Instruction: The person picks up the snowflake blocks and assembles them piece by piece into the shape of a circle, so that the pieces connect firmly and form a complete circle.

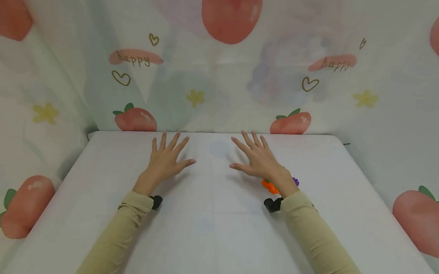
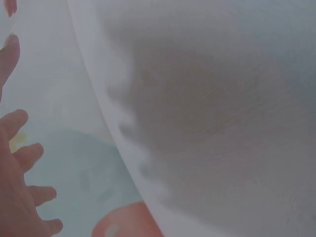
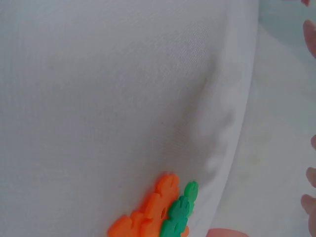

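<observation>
Both hands are held out over a white-covered table, fingers spread and holding nothing. In the head view my left hand (image 1: 164, 161) is left of the middle, with its shadow on the cloth below. My right hand (image 1: 260, 159) mirrors it on the other side. Under the right wrist lie small plastic pieces: an orange flower-shaped piece (image 1: 270, 186) and a purple one (image 1: 296, 181), partly hidden by the wrist. The right wrist view shows lobed orange pieces (image 3: 153, 210) with green pieces (image 3: 178, 215) against them. Only some left fingers (image 2: 28, 157) show in the left wrist view.
The white table (image 1: 208, 234) ends at a back edge near the fingertips. Behind it hangs a cloth (image 1: 217, 80) printed with peaches, hearts and the word happy, which also covers both sides. A dark wrist camera (image 1: 157, 202) sits at the left cuff, another camera (image 1: 272, 205) at the right.
</observation>
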{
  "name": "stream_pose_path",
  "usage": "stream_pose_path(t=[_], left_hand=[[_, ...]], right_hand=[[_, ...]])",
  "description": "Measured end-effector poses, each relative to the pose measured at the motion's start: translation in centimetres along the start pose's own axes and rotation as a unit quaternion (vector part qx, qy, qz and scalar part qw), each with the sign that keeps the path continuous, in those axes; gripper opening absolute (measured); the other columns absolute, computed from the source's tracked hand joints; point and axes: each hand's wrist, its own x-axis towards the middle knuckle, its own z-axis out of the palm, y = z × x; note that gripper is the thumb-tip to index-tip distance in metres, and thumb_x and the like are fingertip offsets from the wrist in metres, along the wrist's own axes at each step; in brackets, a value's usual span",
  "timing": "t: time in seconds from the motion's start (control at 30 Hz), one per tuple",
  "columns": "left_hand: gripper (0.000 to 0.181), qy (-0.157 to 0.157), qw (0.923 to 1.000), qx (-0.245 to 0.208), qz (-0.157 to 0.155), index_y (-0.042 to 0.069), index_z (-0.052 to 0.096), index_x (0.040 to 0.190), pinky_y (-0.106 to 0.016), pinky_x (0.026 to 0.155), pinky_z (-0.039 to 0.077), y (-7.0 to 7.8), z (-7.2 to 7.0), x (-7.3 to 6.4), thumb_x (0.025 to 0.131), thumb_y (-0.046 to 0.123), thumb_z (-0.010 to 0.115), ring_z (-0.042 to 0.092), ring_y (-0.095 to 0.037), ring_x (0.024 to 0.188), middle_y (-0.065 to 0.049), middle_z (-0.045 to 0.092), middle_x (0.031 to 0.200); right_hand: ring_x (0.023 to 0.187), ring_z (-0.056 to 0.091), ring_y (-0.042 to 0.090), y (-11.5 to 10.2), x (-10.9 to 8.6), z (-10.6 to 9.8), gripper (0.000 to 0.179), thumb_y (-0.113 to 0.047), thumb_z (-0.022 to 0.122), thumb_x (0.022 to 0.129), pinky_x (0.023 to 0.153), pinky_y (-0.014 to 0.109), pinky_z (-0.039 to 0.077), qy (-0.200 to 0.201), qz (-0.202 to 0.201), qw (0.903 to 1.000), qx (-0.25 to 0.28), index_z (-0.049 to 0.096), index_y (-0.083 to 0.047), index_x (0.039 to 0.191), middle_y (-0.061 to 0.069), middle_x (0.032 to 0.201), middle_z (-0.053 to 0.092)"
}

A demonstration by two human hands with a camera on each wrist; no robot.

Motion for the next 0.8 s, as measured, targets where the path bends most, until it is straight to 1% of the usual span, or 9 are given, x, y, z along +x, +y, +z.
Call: stream_pose_path(t=[0.17, 0.3, 0.37, 0.43, 0.5, 0.57, 0.7, 0.8], left_hand=[[0.085, -0.006, 1.0, 0.002, 0.002, 0.025, 0.024, 0.165, -0.07, 0.123, -0.005, 0.3, 0.0, 0.2, 0.097, 0.067, 0.055, -0.004, -0.047, 0.158, -0.01, 0.014, 0.173], [0.084, -0.007, 0.9999, 0.007, 0.009, 0.023, 0.027, 0.164, -0.071, 0.122, -0.003, 0.7, 0.0, 0.4, 0.097, 0.065, 0.057, 0.0, -0.048, 0.158, -0.012, 0.018, 0.172], [0.083, -0.007, 0.9998, 0.005, 0.019, 0.021, 0.029, 0.164, -0.071, 0.122, -0.001, 1.1, 0.1, 0.6, 0.097, 0.063, 0.058, 0.003, -0.048, 0.158, -0.013, 0.021, 0.171], [0.081, -0.006, 0.9994, -0.001, 0.034, 0.02, 0.032, 0.163, -0.072, 0.122, 0.0, 1.7, 0.4, 0.9, 0.098, 0.061, 0.059, 0.007, -0.047, 0.157, -0.013, 0.024, 0.17], [0.079, -0.006, 0.9987, -0.014, 0.049, 0.019, 0.034, 0.162, -0.072, 0.122, 0.003, 2.6, 0.8, 1.4, 0.099, 0.059, 0.059, 0.011, -0.047, 0.157, -0.013, 0.028, 0.169], [0.076, -0.006, 0.9972, -0.036, 0.065, 0.017, 0.038, 0.16, -0.073, 0.121, 0.007, 3.8, 1.3, 1.9, 0.1, 0.056, 0.06, 0.017, -0.047, 0.156, -0.013, 0.033, 0.167], [0.069, -0.018, 0.9912, -0.085, 0.1, 0.012, 0.046, 0.155, -0.072, 0.119, 0.018, 7.0, 2.5, 3.0, 0.1, 0.051, 0.063, 0.033, -0.045, 0.15, -0.013, 0.044, 0.161], [0.064, -0.036, 0.9868, -0.101, 0.121, 0.012, 0.052, 0.15, -0.066, 0.115, 0.027, 9.9, 3.2, 3.8, 0.1, 0.049, 0.064, 0.045, -0.041, 0.141, -0.011, 0.051, 0.155]], right_hand=[[0.157, 0.007, 0.048, 0.2, -0.4, -0.2, 0.09, -0.062, 0.066, 0.093, 0.125, 0.067, 0.007, 0.001, 0.003, 1.0, -0.007, 0.027, -0.025, 0.164, 0.018, 0.172, 0.014], [0.158, 0.009, 0.047, 0.5, -0.8, -0.5, 0.085, -0.058, 0.068, 0.093, 0.125, 0.067, 0.009, 0.009, -0.001, 0.9999, 0.015, 0.034, -0.022, 0.162, 0.018, 0.171, 0.017], [0.157, 0.014, 0.047, 0.8, -1.2, -0.5, 0.081, -0.052, 0.071, 0.094, 0.124, 0.067, 0.012, 0.015, -0.009, 0.9993, 0.033, 0.039, -0.018, 0.16, 0.02, 0.169, 0.022], [0.153, 0.025, 0.046, 1.3, -1.7, -0.5, 0.074, -0.044, 0.074, 0.094, 0.123, 0.066, 0.018, 0.026, -0.02, 0.9982, 0.051, 0.046, -0.013, 0.155, 0.021, 0.166, 0.031], [0.147, 0.037, 0.046, 2.0, -2.4, -0.6, 0.067, -0.036, 0.077, 0.094, 0.12, 0.065, 0.026, 0.036, -0.025, 0.9966, 0.07, 0.052, -0.009, 0.15, 0.023, 0.159, 0.041], [0.14, 0.045, 0.045, 2.6, -3.2, -0.7, 0.061, -0.029, 0.078, 0.093, 0.118, 0.063, 0.031, 0.037, -0.019, 0.995, 0.091, 0.057, -0.006, 0.145, 0.023, 0.153, 0.049], [0.134, 0.049, 0.043, 4.0, -5.0, -0.9, 0.051, -0.023, 0.076, 0.095, 0.113, 0.062, 0.038, 0.011, 0.019, 0.9903, 0.137, 0.061, -0.003, 0.139, 0.02, 0.146, 0.057], [0.128, 0.052, 0.041, 4.8, -6.1, -1.1, 0.047, -0.021, 0.075, 0.095, 0.107, 0.061, 0.044, -0.006, 0.044, 0.9851, 0.166, 0.063, -0.003, 0.136, 0.018, 0.141, 0.061]])
